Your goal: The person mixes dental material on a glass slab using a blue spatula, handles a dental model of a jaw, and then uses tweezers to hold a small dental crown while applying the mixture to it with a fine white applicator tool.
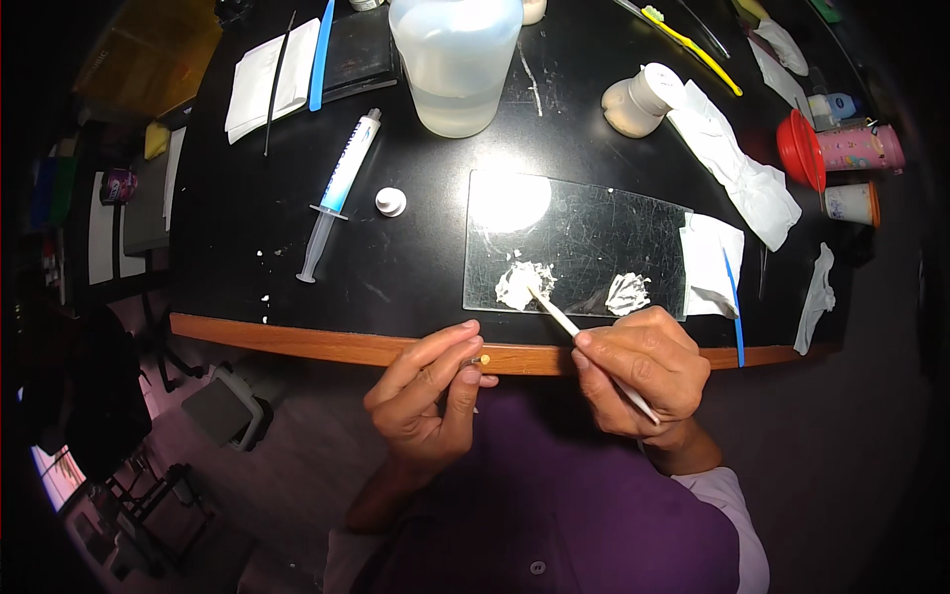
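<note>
My left hand (426, 391) is closed in a pinch just off the table's front edge, with a small gold-coloured piece (484, 360) between thumb and fingertips. Its exact kind is too small to make out. Held like a pen, a thin white stick (560, 319) runs through the closed fingers of my right hand (643, 371). The stick's far tip touches a smear of white paste (517, 285) on a clear glass plate (584, 233). A second mound of paste (626, 294) lies on the same plate, close to my right knuckles.
Left of the plate lie a syringe (341, 183) and a small white cap (391, 202). Behind stand a translucent container of liquid (455, 74) and a white-lidded jar (638, 99). Folded tissue (711, 252), a blue stick (735, 307) and a yellow toothbrush (693, 48) are at right.
</note>
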